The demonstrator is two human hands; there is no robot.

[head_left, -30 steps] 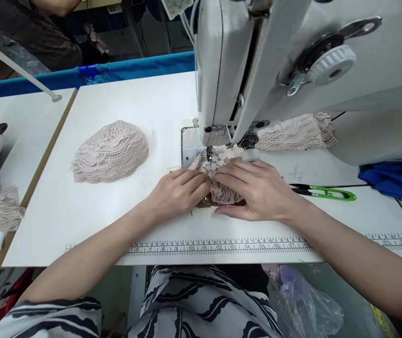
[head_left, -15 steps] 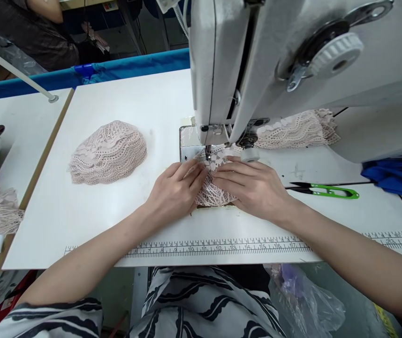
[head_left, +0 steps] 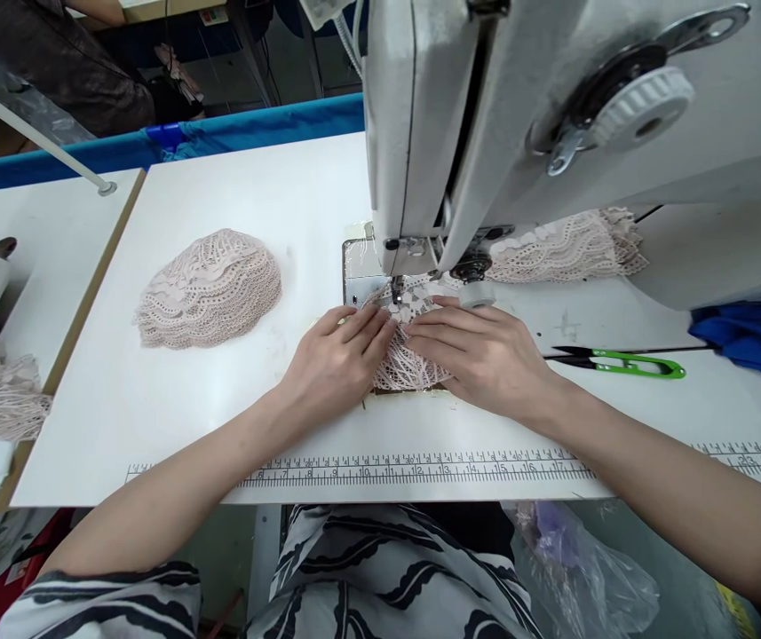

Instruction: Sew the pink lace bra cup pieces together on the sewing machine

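Observation:
A pale pink lace piece lies under the presser foot of the sewing machine. My left hand rests palm down on the lace's left edge, its outstretched fingertips just short of the foot. From the other side, my right hand lies flat over the lace with its fingers slightly apart. Both thumbs are mostly hidden. More lace trails behind the needle area to the right, beneath the machine arm.
A stack of lace pieces sits left on the white table. Green thread snips lie right of my right hand, near blue cloth. Another lace bundle is at the far left. A person's leg shows beyond the blue edge.
The whole view has shifted slightly. Both hands keep nearly the same place on the lace, and the lace shows little visible movement.

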